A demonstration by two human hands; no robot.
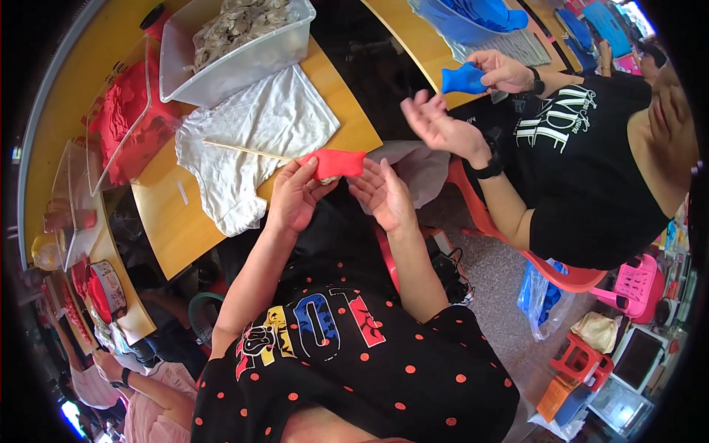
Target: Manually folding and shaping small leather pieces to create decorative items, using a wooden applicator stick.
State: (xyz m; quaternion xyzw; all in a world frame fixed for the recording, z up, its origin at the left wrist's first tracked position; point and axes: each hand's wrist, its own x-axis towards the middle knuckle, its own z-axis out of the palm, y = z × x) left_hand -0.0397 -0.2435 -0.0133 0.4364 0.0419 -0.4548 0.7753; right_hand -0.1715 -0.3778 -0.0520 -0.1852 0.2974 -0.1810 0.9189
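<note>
My left hand [297,196] is closed, thumb on top, around the left end of a small red fabric piece [341,164]. That piece looks puffed and has pointed corners; a bit of pale stuff shows at its lower edge. From the same hand a thin wooden stick [240,150] extends to the left; whether it enters the fabric is hidden by my fingers. Palm up and fingers apart, my right hand [387,198] is beside the red piece's right end, perhaps touching it. Under the stick, a crumpled white cloth [251,122] lies on the wooden table [173,236].
A clear bin [244,74] of greyish-beige pieces and another bin [151,136] with red fabric stand behind the cloth. To my right a co-worker holds a blue fabric piece [463,79] near a tub [461,26] of blue pieces. A red chair [565,277] stands close by.
</note>
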